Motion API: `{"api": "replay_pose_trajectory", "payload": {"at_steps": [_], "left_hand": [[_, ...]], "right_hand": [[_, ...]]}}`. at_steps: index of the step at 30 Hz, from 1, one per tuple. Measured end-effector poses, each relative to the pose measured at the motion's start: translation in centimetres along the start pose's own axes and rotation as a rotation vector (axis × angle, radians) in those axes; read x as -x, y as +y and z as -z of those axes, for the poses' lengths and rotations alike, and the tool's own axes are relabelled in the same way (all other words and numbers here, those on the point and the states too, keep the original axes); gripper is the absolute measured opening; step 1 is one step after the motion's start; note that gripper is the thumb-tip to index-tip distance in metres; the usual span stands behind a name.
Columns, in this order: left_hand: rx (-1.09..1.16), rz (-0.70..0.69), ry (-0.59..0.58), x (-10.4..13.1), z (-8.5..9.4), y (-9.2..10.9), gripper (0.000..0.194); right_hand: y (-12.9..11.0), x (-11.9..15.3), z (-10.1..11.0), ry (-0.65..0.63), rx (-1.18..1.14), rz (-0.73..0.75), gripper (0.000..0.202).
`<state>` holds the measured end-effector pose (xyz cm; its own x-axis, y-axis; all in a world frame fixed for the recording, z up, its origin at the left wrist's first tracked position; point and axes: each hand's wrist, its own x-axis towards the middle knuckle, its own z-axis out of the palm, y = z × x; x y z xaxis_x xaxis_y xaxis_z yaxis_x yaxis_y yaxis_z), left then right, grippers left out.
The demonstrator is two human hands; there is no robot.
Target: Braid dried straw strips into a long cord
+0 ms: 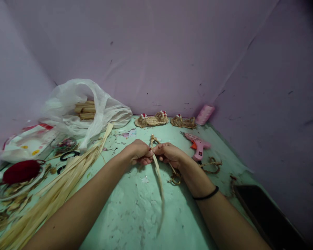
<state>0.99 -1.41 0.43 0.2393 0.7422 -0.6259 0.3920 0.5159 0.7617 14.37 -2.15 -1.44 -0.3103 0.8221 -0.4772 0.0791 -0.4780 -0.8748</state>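
Note:
My left hand (141, 152) and my right hand (169, 153) meet at the middle of the green table (130, 208). Both have their fingers pinched on a braided straw cord (152, 138), whose looped top shows just beyond the fingertips. From between the hands a loose pale straw strand (159, 184) hangs down toward me. More of the thin cord (175, 178) lies curled below my right hand. A black band is round my right wrist.
Long straw strips (65, 187), red yarn (22, 172), black scissors (69, 156) and a plastic bag (104, 107) lie left. Small woven slippers (156, 119) and a pink spool (205, 114) stand by the wall. A pink glue gun (198, 144) and phone (268, 215) lie right.

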Motion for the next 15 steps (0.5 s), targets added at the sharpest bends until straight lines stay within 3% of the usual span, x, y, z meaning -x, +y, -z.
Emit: {"api": "replay_pose_trajectory", "payload": {"at_steps": [2, 7, 13, 15], "left_hand": [[0.002, 0.031, -0.013, -0.02, -0.05, 0.0, 0.01], [-0.113, 0.012, 0.086, -0.03, 0.33, -0.05, 0.005], [-0.06, -0.059, 0.021, 0.22, 0.39, -0.18, 0.006], [-0.061, -0.055, 0.052, 0.22, 0.22, -0.19, 0.007]], "right_hand": [[0.05, -0.04, 0.03, -0.01, 0.007, 0.003, 0.008], [0.21, -0.1, 0.02, 0.009, 0.021, 0.004, 0.008], [0.62, -0.02, 0.25, 0.062, 0.073, 0.094, 0.006], [0.65, 0.07, 0.16, 0.083, 0.101, 0.097, 0.005]]}}
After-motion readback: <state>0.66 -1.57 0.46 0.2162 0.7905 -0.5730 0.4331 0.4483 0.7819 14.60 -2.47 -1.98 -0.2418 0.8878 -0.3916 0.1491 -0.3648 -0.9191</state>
